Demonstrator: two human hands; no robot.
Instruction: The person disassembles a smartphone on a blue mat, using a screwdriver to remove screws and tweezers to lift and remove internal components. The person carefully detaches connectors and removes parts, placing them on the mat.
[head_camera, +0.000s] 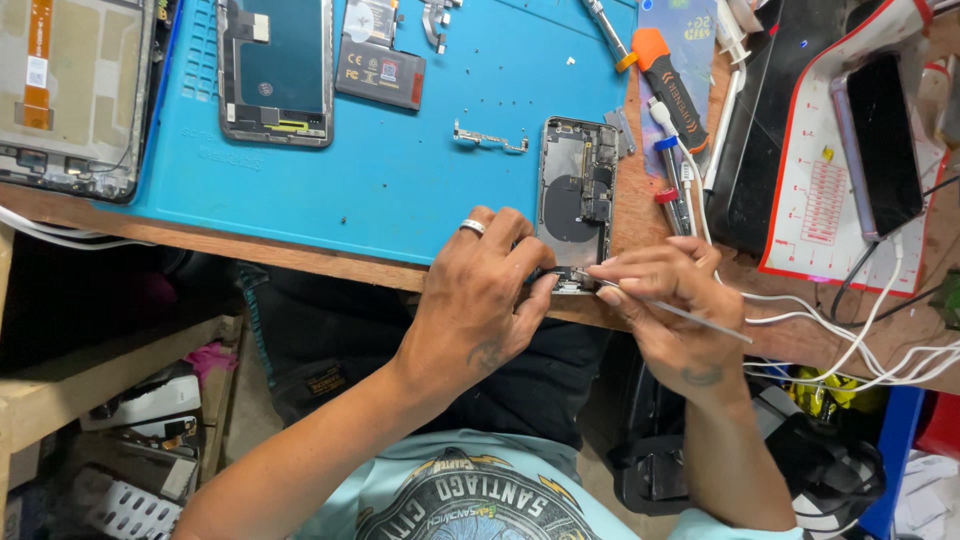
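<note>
Currently left hand (478, 290) braces the opened grey metal phone chassis (577, 190); right hand (668, 300) pinches thin steel tweezers (680, 310) at its bottom edge.

An opened phone chassis (577, 190) is steadied at its lower end by the left hand (480, 290), ring worn. Thin metal tweezers (665, 305) are pinched in the right hand (665, 300), tip at the chassis bottom edge. Blue mat (420, 170) underneath.

Single head-worn view, steeply downward, close over the workbench (330, 262)
</note>
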